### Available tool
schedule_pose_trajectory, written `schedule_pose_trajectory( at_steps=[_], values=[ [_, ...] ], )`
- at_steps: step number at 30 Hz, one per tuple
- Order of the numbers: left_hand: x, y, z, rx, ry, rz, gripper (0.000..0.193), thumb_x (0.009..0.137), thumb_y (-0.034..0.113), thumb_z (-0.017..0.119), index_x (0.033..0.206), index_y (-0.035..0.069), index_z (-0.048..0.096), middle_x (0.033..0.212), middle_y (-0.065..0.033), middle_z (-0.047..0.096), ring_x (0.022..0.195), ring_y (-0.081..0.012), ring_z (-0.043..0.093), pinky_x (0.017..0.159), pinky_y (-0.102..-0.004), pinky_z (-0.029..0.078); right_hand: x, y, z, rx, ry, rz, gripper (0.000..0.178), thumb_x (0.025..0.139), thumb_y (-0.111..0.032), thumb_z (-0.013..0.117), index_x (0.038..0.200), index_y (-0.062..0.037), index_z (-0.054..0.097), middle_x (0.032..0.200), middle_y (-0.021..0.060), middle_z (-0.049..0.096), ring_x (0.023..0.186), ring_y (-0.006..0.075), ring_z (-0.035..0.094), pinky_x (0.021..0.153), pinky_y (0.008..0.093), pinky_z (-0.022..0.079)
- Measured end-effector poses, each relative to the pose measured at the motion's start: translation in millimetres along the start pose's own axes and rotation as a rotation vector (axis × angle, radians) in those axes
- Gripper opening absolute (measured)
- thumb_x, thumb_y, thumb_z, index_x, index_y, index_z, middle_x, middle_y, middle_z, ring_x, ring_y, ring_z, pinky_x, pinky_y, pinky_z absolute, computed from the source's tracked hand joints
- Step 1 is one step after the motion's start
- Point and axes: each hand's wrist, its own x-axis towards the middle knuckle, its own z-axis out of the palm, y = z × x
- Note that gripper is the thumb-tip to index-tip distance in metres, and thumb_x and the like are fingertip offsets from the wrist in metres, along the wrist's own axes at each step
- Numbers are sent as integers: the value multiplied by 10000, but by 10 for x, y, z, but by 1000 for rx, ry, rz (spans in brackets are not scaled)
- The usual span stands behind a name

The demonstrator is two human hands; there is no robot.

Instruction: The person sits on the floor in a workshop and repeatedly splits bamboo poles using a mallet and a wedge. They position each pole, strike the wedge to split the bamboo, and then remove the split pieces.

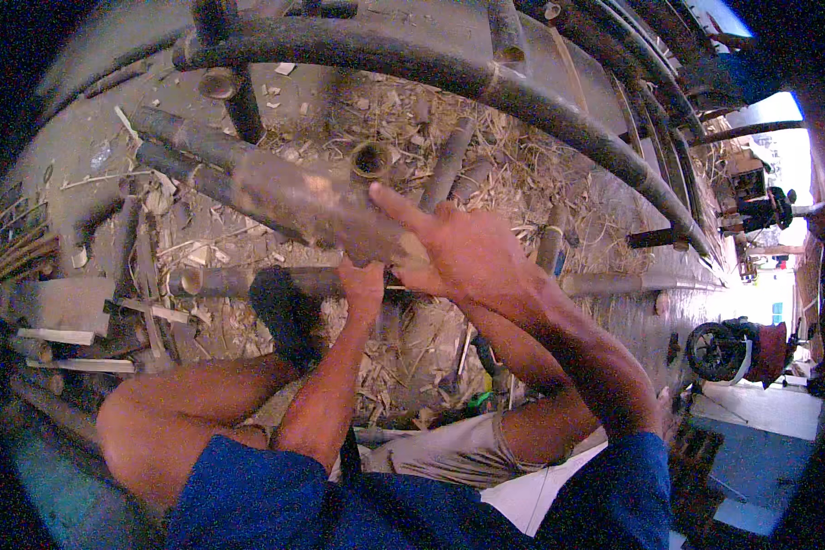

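Observation:
A thick dark bamboo pole [312,197], smeared by motion, slants from the upper left toward my hands. My right hand [463,247] lies over its near end, index finger stretched along the top and the other fingers curled round it. Under that same end, my left hand [364,282] has its fingers closed against the bamboo, the fingertips partly hidden. A hollow round bamboo end [370,159] shows just beyond the pole. Below my hands another bamboo pole [229,281] lies crosswise on the floor.
A long curved bamboo rail [385,55] arches across the far side. Wood shavings [522,183] and offcuts litter the floor. Bamboo pieces [101,335] are piled at the left. My bent knee and dark shoe [286,312] are close by. A motorbike [733,351] stands at the far right.

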Motion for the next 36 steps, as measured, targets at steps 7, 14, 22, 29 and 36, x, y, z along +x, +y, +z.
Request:
schedule_pose_trajectory(
  at_steps=[7, 14, 22, 29, 36],
  values=[
    [168, 408, -94, -446, 159, -150, 163, 819, 157, 679, 791, 51, 558, 744, -64, 621, 635, -188, 575, 577, -328, 447, -221, -73, -186, 247, 151, 118, 974, 753, -431, 783, 1574, -263, 284, 959, 255, 692, 837, 450, 695, 736, 504, 570],
    [3, 194, -223, -259, 133, -115, 360, 833, 176, 669, 1106, -40, 577, 970, -122, 675, 836, -234, 633, 752, -371, 498, -159, -153, -89, 259, 324, -74, 932, 760, -414, 779, 1557, -252, 325, 943, 239, 692, 846, 447, 695, 730, 496, 574],
    [69, -270, -242, -75, 227, 134, 447, 912, 142, 629, 1313, -17, 514, 1261, -143, 626, 1156, -258, 571, 1012, -442, 434, 310, -336, -241, -122, 72, -236, 904, 765, -409, 755, 1550, -255, 334, 928, 245, 673, 814, 426, 691, 694, 503, 571],
    [84, -304, -260, -444, 102, 122, 451, 886, 122, 681, 1294, -28, 559, 1279, -132, 629, 1156, -304, 581, 1063, -415, 423, 306, -436, -243, 8, 141, -234, 931, 763, -389, 763, 1557, -237, 302, 959, 240, 680, 832, 411, 692, 663, 510, 557],
    [-441, 207, 120, 143, 355, -292, 538, 813, 102, 751, 1305, -13, 566, 1306, -164, 620, 1152, -294, 609, 1030, -387, 466, -322, 142, 73, 220, -23, 106, 906, 801, -391, 759, 1562, -240, 290, 1213, 239, 640, 1022, 382, 684, 839, 467, 570]
  ],
)
